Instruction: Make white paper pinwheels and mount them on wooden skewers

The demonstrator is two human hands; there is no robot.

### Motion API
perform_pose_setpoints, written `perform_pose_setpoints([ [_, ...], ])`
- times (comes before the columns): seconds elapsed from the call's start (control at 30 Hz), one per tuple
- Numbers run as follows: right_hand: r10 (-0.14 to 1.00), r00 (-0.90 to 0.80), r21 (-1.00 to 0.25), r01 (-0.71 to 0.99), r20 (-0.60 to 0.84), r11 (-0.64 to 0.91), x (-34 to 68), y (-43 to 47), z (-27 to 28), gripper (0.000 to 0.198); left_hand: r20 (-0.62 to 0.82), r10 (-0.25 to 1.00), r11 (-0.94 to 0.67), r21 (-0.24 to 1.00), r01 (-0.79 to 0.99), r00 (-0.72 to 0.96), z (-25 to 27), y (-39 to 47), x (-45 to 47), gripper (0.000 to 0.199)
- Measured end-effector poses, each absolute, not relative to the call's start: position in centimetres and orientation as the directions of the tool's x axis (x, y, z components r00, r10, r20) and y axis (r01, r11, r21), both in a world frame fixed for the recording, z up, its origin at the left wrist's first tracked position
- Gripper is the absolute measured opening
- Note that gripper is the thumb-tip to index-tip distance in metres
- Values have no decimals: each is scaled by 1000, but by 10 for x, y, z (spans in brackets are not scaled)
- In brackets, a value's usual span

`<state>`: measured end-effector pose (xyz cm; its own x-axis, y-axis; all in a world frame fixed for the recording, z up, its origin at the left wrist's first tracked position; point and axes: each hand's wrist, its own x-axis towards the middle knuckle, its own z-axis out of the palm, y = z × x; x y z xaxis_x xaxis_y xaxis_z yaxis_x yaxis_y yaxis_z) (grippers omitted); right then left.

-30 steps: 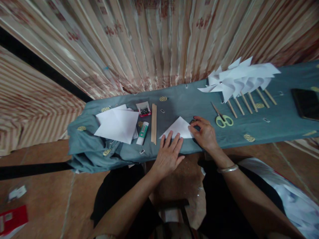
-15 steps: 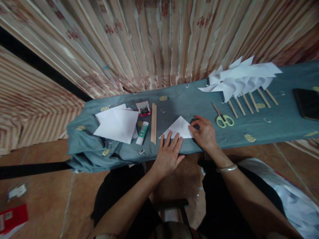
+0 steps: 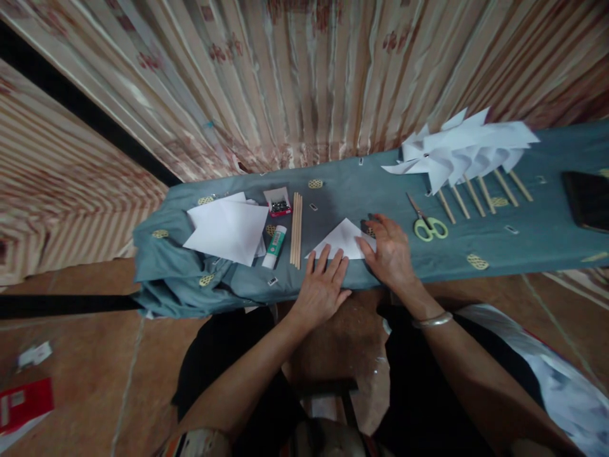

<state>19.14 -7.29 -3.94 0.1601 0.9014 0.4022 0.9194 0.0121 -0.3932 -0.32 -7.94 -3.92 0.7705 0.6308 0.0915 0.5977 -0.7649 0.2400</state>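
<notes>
A white sheet of paper folded into a triangle lies flat near the table's front edge, its long side toward me. My left hand rests with spread fingers on that long side, left of its middle. Over the right corner lies my right hand, fingers apart, thumb on the paper; it covers part of that corner. A silver bangle circles the right wrist. Just left of the paper stand several thin wooden sticks side by side. To the right of my right hand lie scissors with light green handles, blades pointing away.
Further left are a glue stick, a small open box of pins and a stack of white paper. Several white paper pinwheels on sticks lie at the back right, with a dark flat object beyond. A striped curtain hangs behind.
My right hand's fingers have gone from pinching near the right corner to lying spread over it. My left hand keeps its place on the paper. The view has shifted slightly.
</notes>
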Motion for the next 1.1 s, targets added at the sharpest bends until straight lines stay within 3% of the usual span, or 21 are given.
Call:
perform_pose_setpoints([
  [0.17,912,41,-326,940,407,103,171,-88,-33,45,82,636,-761,234,606,767,-39,-80,-2,66],
  [0.57,943,54,-315,948,327,55,170,-86,-45,41,77,639,-763,190,618,766,-37,-79,0,65],
  [0.87,920,-4,-243,964,393,108,181,-87,-51,42,110,644,-763,167,625,757,-42,-78,1,61],
  [1.1,924,43,-231,972,381,50,203,-97,-49,45,107,643,-763,173,623,758,-43,-76,0,60],
])
